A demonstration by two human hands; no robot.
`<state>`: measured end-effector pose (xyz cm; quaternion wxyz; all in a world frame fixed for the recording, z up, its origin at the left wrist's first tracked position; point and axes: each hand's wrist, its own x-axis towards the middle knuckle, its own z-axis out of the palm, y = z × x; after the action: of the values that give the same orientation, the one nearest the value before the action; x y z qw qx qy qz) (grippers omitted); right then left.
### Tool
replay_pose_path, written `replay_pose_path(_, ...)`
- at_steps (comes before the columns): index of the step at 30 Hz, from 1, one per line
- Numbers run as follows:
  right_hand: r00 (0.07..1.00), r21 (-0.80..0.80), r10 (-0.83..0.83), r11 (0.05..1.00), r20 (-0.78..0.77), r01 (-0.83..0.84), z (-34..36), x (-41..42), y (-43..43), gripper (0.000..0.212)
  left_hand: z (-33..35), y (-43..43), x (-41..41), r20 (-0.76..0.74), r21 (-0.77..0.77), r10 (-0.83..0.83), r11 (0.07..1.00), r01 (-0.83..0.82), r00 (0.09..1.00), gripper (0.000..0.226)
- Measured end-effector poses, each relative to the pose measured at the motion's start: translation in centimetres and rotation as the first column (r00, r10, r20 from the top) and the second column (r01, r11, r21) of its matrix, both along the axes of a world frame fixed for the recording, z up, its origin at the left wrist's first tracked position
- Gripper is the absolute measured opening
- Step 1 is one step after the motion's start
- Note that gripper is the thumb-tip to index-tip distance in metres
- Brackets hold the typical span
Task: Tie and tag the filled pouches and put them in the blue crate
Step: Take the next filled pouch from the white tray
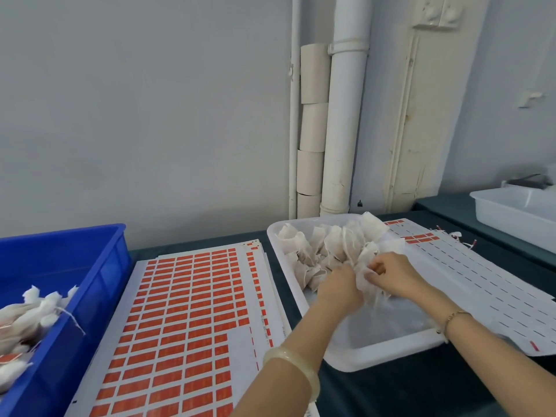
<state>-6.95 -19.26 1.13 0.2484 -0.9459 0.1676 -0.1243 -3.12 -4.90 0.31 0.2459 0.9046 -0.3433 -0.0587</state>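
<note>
Filled pouches [325,245] of white cloth heap at the far end of a white tray [376,353] on a dark teal desk [406,386]. Over the tray, the right grip [391,272] pinches one pouch [365,276] and the left grip [340,287] curls round it. Sheets of orange tags [186,311] lie to the left, beside a blue crate [99,266] holding tied pouches [36,308]. A grey wall [150,115] and a white pipe [346,115] stand behind.

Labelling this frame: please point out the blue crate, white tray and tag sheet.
blue crate [100,281], head view, right wall.
white tray [385,354], head view, near rim.
tag sheet [186,311], head view, red tags mid-sheet.
</note>
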Motion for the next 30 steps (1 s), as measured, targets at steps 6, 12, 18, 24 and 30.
replay_pose_path(6,0.946,0.231,0.32,0.917,0.054,-0.324,5.1,-1.1,5.5,0.007,2.5,5.8,0.5,-0.081,-0.346,-0.054,0.938,0.023,0.995,0.038)
replay_pose_path(12,0.866,0.342,0.41,0.8,0.287,-0.493,6.9,-1.5,12.7,0.006,3.5,13.8,-0.1,-0.025,-0.465,0.158,0.872,-0.152,0.987,0.026)
replay_pose_path(18,0.823,0.354,0.349,0.776,0.448,-0.522,2.5,-0.5,20.7,0.012,0.4,22.0,-0.9,-0.184,-0.555,0.343,0.737,-0.385,0.921,0.027)
replay_pose_path(24,0.896,0.555,0.203,0.724,0.395,-0.409,-4.8,2.0,26.4,0.015,-4.3,25.8,-0.3,-0.42,-0.551,0.363,0.626,-0.552,0.832,0.036)
replay_pose_path(30,0.911,0.593,0.065,0.74,0.408,-0.318,-9.5,3.5,27.4,0.017,-7.1,25.7,0.8,-0.572,-0.489,0.441,0.494,-0.719,0.692,0.018)
